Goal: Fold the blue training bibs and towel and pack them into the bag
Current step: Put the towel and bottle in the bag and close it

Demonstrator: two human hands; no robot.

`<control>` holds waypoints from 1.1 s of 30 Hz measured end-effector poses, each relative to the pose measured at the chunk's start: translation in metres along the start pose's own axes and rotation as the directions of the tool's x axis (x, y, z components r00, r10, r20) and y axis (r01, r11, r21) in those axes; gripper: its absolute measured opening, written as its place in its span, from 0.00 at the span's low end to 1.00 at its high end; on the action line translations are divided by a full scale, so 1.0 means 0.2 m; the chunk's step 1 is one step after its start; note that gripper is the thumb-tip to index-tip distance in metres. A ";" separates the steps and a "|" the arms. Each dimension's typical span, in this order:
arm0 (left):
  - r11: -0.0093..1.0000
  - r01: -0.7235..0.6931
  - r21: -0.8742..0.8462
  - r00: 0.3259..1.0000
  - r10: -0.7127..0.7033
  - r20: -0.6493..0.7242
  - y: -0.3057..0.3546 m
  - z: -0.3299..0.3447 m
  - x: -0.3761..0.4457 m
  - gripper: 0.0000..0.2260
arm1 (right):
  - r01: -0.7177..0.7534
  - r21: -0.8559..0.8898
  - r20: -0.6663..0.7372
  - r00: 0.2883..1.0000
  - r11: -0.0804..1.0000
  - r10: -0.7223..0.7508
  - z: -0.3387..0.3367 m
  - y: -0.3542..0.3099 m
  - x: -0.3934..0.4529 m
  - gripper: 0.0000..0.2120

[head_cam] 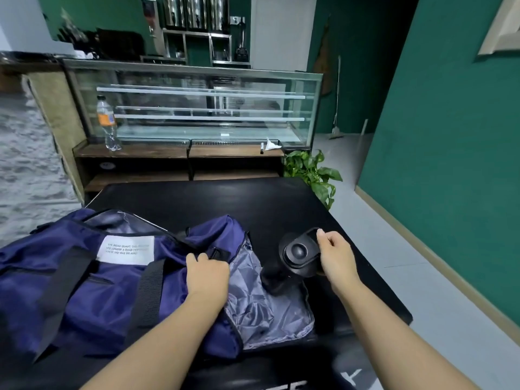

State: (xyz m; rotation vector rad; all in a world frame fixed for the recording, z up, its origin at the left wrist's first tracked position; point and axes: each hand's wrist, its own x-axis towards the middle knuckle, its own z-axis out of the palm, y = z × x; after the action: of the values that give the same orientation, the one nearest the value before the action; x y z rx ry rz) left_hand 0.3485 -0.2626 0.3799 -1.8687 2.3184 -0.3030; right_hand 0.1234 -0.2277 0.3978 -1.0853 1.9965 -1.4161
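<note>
With the left hand [207, 273] gripping the bag [84, 280] edge and the right hand [333, 256] holding a black bottle [298, 253] beside the bag, packing seemed underway, the bottle probably going in next.

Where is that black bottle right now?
In the head view, the black bottle stands on the black table, right of the open end of the navy bag. The right hand holds its lid loop.

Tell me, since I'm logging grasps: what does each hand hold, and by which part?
The right hand pinches the black bottle by its lid loop. The left hand grips the navy bag at the edge of its end opening.
</note>
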 end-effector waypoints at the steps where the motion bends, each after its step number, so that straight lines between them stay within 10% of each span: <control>1: 1.000 -0.008 -0.018 1.000 0.008 -0.008 -0.01 0.00 -0.01 0.07 | -0.018 -0.014 0.032 0.999 1.000 0.018 0.00 0.00 0.00 0.18; 4: 0.976 0.018 -0.216 0.996 -0.037 -0.084 -0.04 -0.05 -0.02 0.08 | -0.175 0.003 0.178 0.969 0.985 0.171 0.03 -0.01 -0.03 0.16; 9: 0.835 -0.027 -0.550 0.973 -0.104 -0.207 -0.10 -0.13 -0.06 0.06 | -0.563 0.070 0.551 0.710 0.823 0.438 0.09 -0.10 -0.12 0.16; 23: 0.491 -0.200 -0.848 0.948 -0.122 -0.294 -0.15 -0.31 -0.15 0.07 | -0.516 0.133 0.526 0.761 0.846 0.381 0.31 -0.25 -0.16 0.12; 33: 0.651 -0.227 -0.725 0.959 0.018 -0.284 -0.19 -0.21 -0.11 0.05 | -0.564 0.188 0.461 0.774 0.804 0.435 0.14 -0.20 -0.06 0.11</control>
State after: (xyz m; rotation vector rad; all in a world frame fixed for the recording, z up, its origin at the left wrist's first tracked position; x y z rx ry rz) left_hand 0.3794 -0.2468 0.4308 -2.0317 3.0476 0.5952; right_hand 0.1649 -0.2405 0.4234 -0.5605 1.5331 -1.0651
